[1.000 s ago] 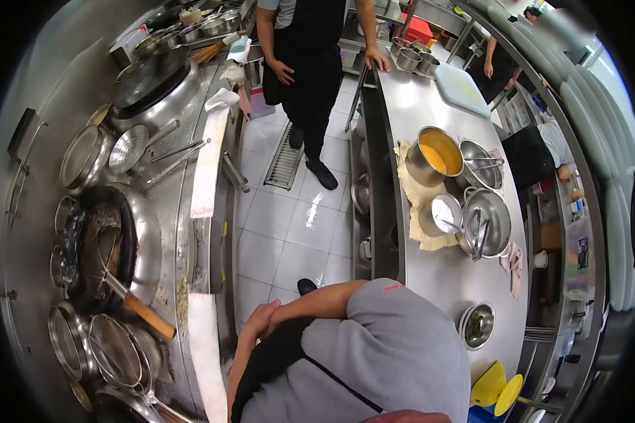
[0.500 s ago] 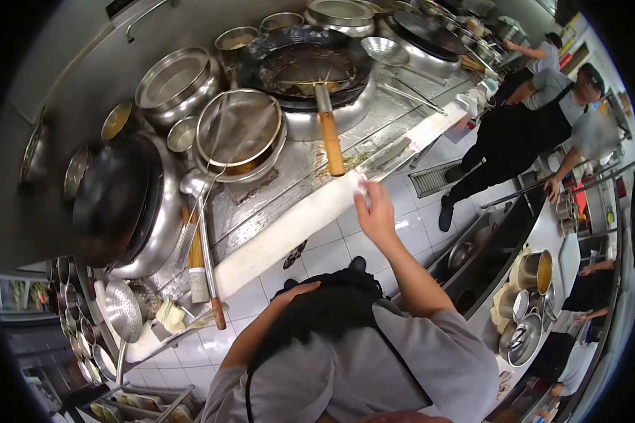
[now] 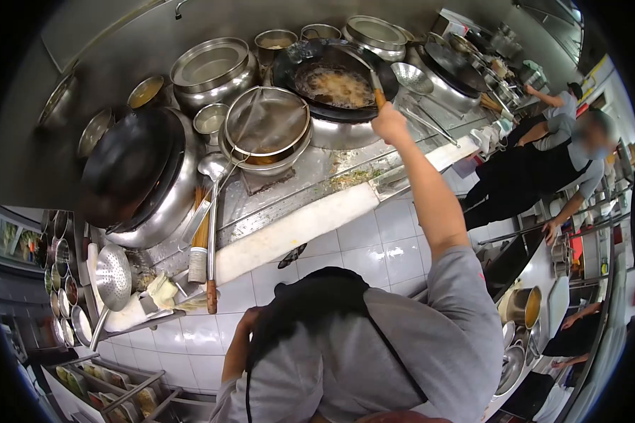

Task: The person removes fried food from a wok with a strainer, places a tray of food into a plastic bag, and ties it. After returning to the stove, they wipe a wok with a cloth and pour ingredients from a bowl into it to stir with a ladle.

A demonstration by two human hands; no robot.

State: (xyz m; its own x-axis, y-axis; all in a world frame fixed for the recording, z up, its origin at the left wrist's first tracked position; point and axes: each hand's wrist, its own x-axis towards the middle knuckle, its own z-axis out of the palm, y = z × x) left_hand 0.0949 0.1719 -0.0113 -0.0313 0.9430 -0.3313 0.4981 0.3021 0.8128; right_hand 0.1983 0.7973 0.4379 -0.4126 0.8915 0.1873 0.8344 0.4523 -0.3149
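Lower centre: left hand beside apron, grip not discernible. Upper centre: right hand grasps a wooden-handled utensil at the right side of the black wok. Position the grip outside the rim, clear of the foaming, presumably hot liquid.

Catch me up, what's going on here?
The person's right hand is closed around the handle of a wooden-handled tool that reaches into the black wok, where brownish contents look frothy. The left hand is by the apron, partly hidden, so its grip can't be told. Left of the wok, a wire strainer rests over a metal bowl. A co-worker stands farther right.
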